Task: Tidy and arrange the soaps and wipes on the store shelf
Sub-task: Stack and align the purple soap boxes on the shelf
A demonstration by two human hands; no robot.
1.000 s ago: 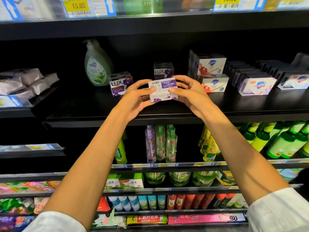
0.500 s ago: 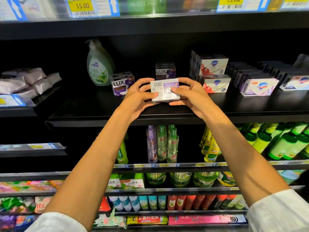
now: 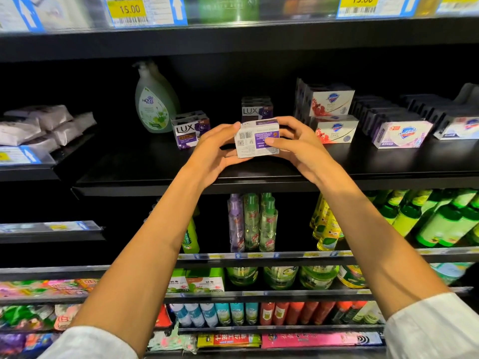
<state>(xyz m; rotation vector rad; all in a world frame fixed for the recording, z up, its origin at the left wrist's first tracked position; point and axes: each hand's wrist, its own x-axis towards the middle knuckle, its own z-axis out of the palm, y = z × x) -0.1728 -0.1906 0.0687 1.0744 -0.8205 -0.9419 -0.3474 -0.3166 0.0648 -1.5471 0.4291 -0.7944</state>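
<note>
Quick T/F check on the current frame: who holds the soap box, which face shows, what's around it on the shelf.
1. Both hands hold the soap box: left hand, right hand. True.
2. The box's barcode side faces the camera. True.
3. The green pump bottle stands right of the held box. False: it stands to the left, behind a LUX box.
4. The price tag above reads 25.00. False: it reads 15.00.
5. Wipe packs lie at far left. True.
</note>
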